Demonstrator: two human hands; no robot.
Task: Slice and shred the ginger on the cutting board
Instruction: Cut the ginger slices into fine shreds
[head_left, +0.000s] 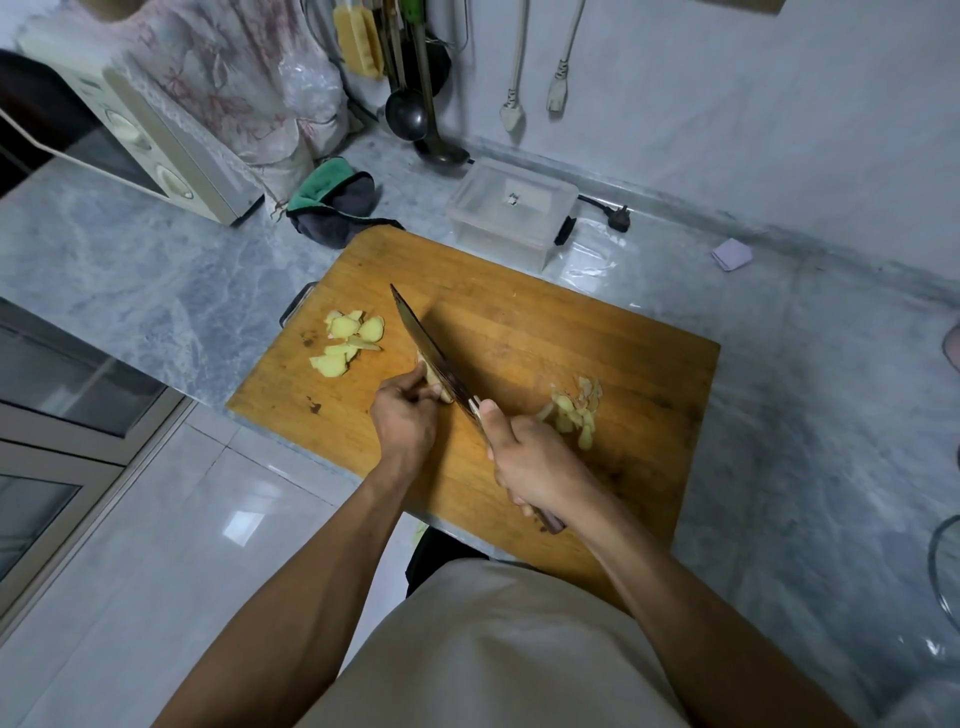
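On the wooden cutting board (545, 332) my left hand (408, 415) holds a piece of ginger (430, 375) down with curled fingers. My right hand (535, 462) grips the handle of a cleaver (431, 353), whose blade stands on edge right against the ginger piece. A pile of yellow ginger slices (345, 340) lies on the board's left part. Ginger peelings and scraps (576, 410) lie to the right of the knife hand.
A clear plastic box (511, 210) stands just behind the board, with a green and grey cloth (332, 200) to its left. A microwave (130, 135) sits at the back left. Ladles (410, 109) and plugs (511, 117) hang on the wall.
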